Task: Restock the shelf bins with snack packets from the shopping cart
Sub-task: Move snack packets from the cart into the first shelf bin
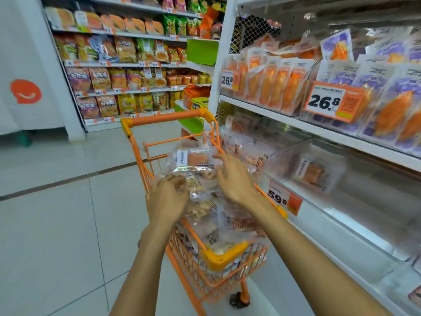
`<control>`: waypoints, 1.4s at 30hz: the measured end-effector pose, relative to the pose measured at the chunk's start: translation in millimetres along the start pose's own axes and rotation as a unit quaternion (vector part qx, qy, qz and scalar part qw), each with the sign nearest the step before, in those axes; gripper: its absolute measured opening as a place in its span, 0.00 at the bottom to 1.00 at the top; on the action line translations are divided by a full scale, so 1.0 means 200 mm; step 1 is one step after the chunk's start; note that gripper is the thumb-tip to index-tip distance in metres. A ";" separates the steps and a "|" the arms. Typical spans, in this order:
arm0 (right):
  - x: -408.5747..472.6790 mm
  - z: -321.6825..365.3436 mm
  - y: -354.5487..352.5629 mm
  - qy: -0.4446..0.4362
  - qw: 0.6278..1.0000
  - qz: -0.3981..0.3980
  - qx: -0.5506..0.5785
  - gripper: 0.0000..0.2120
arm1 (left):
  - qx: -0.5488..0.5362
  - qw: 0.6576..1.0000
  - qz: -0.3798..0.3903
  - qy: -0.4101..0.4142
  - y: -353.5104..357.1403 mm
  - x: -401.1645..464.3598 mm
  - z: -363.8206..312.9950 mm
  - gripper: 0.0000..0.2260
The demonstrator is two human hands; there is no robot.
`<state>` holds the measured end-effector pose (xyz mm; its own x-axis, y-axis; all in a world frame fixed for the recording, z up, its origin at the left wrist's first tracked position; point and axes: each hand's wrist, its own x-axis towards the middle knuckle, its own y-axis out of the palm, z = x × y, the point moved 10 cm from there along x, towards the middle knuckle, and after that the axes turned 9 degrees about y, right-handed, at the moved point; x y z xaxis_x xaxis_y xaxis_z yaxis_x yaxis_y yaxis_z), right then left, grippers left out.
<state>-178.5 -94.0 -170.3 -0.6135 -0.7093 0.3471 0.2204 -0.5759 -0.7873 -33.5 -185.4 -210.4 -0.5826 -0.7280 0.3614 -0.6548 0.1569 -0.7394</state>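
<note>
Both hands over cart (214,256): left hand (167,197) grips packets (193,165), right hand (234,179) open on top. Bin (296,156) sits right, near right hand.

It was a retail shop aisle: white metal shelving (262,110) stocked with rows of packaged snacks, orange price tags reading 26.8 (328,101) and 59.8 (283,200), an orange wire shopping cart (205,265), grey tiled floor (57,213).
</note>
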 end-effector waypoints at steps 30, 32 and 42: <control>-0.33 -0.45 -0.11 0.236 0.861 0.060 0.446 0.11 | -0.097 0.990 0.056 0.087 0.02 -0.09 -0.21 0.14; -0.34 -0.47 -0.11 0.268 0.762 0.076 0.585 0.14 | -0.141 0.987 0.018 0.068 0.00 -0.08 -0.25 0.14; -0.31 -0.28 -0.04 0.255 0.789 0.115 0.548 0.15 | -0.482 0.864 0.128 -0.071 0.16 -0.15 -0.40 0.08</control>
<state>-185.6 -21.6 -213.8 -0.6259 -0.7509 -0.2106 0.7213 -0.6601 0.2098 -75.8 -105.6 -199.9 -0.7483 -0.6501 0.1321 -0.6490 0.7586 0.0572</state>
